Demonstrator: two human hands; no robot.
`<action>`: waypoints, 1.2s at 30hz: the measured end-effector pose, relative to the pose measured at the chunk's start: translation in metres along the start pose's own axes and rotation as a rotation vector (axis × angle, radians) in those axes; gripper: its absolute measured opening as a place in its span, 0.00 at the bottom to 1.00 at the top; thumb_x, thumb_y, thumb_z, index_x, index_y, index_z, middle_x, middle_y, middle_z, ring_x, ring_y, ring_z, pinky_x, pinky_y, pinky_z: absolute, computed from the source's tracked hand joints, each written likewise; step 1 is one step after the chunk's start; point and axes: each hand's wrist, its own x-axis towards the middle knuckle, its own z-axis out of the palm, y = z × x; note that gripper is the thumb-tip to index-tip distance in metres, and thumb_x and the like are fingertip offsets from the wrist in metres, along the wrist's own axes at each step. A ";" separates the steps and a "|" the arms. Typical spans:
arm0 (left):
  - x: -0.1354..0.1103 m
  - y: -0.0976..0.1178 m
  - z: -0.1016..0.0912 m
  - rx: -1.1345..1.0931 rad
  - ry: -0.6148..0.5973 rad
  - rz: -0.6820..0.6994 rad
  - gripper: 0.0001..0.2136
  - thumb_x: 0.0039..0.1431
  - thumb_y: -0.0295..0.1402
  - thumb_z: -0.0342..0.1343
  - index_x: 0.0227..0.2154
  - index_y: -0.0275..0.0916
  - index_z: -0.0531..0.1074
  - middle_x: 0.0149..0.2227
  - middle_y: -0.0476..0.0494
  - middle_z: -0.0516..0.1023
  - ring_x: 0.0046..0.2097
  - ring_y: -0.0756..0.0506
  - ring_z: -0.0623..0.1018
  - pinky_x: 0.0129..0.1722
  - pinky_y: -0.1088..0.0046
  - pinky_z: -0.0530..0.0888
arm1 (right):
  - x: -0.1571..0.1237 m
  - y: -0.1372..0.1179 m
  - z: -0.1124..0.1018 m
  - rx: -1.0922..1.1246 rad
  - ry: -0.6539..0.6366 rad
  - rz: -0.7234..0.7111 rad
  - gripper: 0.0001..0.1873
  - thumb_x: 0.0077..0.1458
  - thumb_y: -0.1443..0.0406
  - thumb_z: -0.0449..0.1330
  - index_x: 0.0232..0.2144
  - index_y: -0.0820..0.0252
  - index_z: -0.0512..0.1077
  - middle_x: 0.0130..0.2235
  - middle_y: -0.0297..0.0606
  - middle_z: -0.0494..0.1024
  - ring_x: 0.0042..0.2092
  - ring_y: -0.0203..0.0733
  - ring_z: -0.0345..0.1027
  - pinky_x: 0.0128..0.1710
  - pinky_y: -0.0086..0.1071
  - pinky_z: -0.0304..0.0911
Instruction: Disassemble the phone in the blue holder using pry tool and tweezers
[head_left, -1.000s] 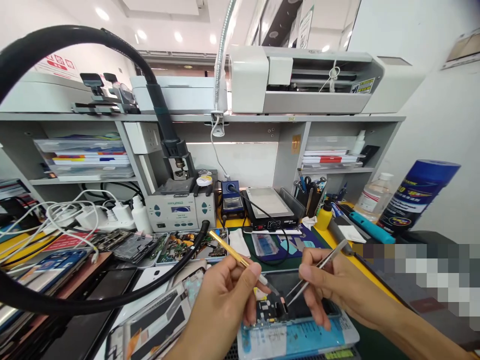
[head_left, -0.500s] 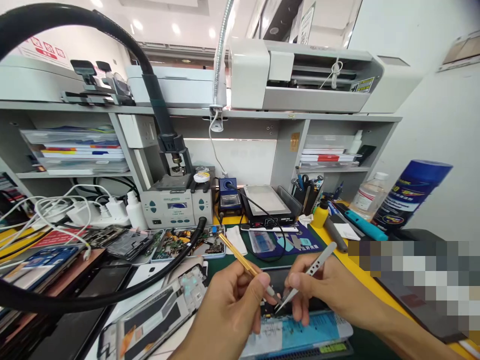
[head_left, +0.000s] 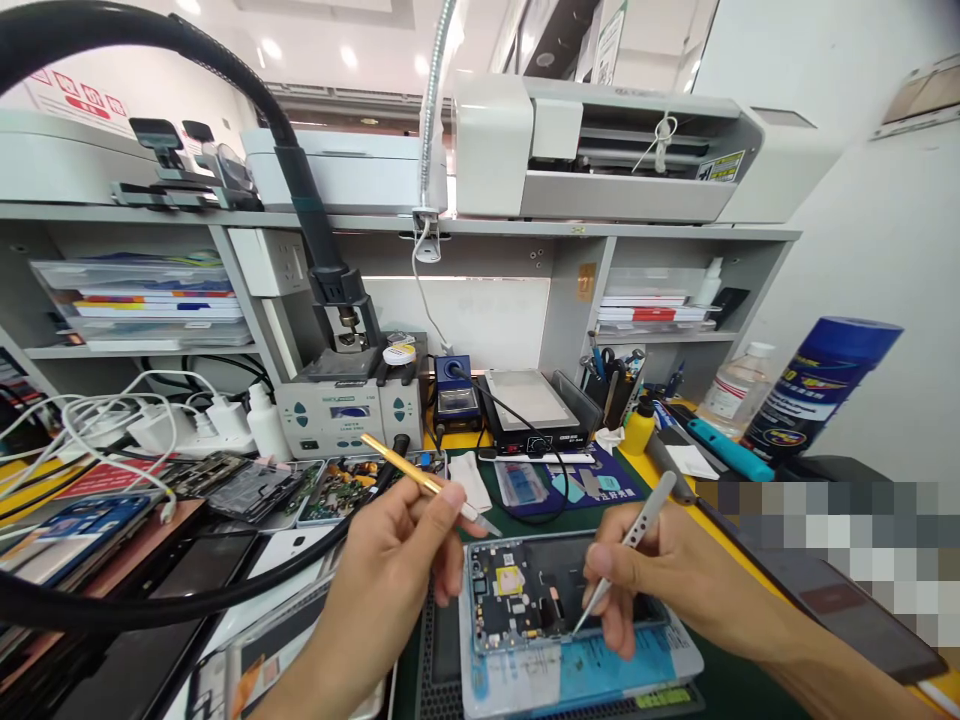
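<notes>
An opened phone (head_left: 513, 604) with its circuit board showing lies on a blue and white pad (head_left: 570, 668). My right hand (head_left: 637, 570) is closed round silver tweezers (head_left: 643, 520), whose tips meet the phone's near edge. To the left of the phone, my left hand (head_left: 412, 550) grips a gold-handled craft knife (head_left: 409, 466). The knife's flat, pointed tip hangs just above the phone's far left corner, apart from the board as far as I can see.
Phone parts (head_left: 262, 640) and a black hose (head_left: 247, 590) crowd the left side. A rework station (head_left: 352, 415) and a hot plate (head_left: 529, 400) stand behind. On the right are a blue spray can (head_left: 821, 390), a clear bottle (head_left: 739, 385) and a dark phone (head_left: 862, 615).
My left hand has drawn back up and to the left with the knife, uncovering the phone's board. The tweezers in my right hand stay low at the phone, their tips shifted slightly.
</notes>
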 end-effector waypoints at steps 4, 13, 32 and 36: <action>-0.003 0.003 0.000 0.021 -0.085 -0.025 0.20 0.61 0.51 0.65 0.31 0.37 0.76 0.16 0.51 0.72 0.18 0.51 0.68 0.19 0.78 0.64 | 0.004 0.002 -0.004 0.020 0.022 -0.036 0.21 0.61 0.50 0.69 0.30 0.63 0.75 0.24 0.43 0.86 0.23 0.41 0.81 0.25 0.29 0.75; -0.013 -0.001 0.017 0.055 -0.235 -0.102 0.19 0.63 0.51 0.63 0.32 0.38 0.73 0.16 0.55 0.69 0.19 0.51 0.69 0.21 0.78 0.64 | 0.004 0.011 0.008 0.037 -0.024 -0.010 0.18 0.60 0.53 0.71 0.33 0.64 0.77 0.24 0.42 0.86 0.23 0.42 0.81 0.25 0.31 0.76; -0.003 -0.002 0.000 0.064 -0.200 -0.077 0.23 0.62 0.55 0.62 0.30 0.36 0.75 0.16 0.51 0.71 0.17 0.53 0.67 0.18 0.80 0.63 | 0.004 0.011 -0.002 0.108 -0.037 -0.033 0.18 0.63 0.53 0.68 0.32 0.63 0.75 0.25 0.43 0.87 0.22 0.39 0.80 0.23 0.26 0.74; -0.011 -0.002 0.012 0.080 -0.215 -0.111 0.22 0.63 0.54 0.62 0.31 0.37 0.75 0.16 0.53 0.70 0.18 0.53 0.67 0.19 0.80 0.63 | 0.004 0.012 0.003 0.126 -0.057 -0.011 0.18 0.63 0.53 0.68 0.34 0.62 0.75 0.25 0.42 0.87 0.23 0.40 0.80 0.24 0.29 0.75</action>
